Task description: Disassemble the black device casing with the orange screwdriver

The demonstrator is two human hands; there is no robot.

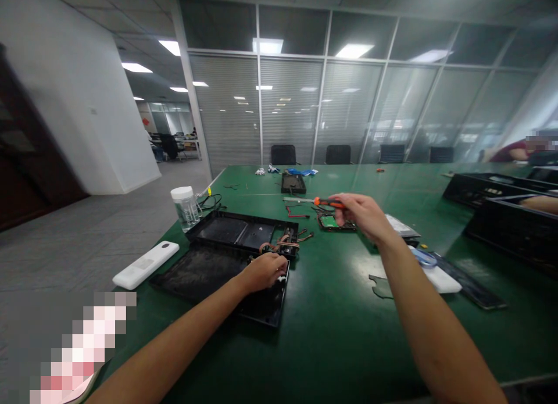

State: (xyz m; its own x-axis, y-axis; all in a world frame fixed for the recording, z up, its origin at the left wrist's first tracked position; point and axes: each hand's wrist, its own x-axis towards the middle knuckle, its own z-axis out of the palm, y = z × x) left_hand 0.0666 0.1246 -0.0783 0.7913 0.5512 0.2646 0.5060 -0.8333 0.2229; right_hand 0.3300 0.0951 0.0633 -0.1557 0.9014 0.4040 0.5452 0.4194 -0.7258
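Observation:
My right hand (pixel 361 214) is wrapped around a screwdriver (pixel 328 203) with an orange and black handle. Its shaft points left above the table. Beneath and beside that hand lies a green circuit board (pixel 329 221) in a dark frame. My left hand (pixel 268 271) has its fingers curled in over the right part of a dusty black panel (pixel 196 271); whatever they grip is hidden. Just behind it sits a shallow black case (pixel 231 229), touching or overlapping the panel, with a bundle of multicoloured cables (pixel 286 241) at its right end.
A clear jar (pixel 185 211) with a white lid and a long white device (pixel 146 264) stand left. Beyond are a small black box (pixel 293 183) and red-black wire (pixel 296 213). To the right lie a blue ring (pixel 424 257), a dark strip (pixel 473 282) and large black cases (pixel 514 229); a person sits behind.

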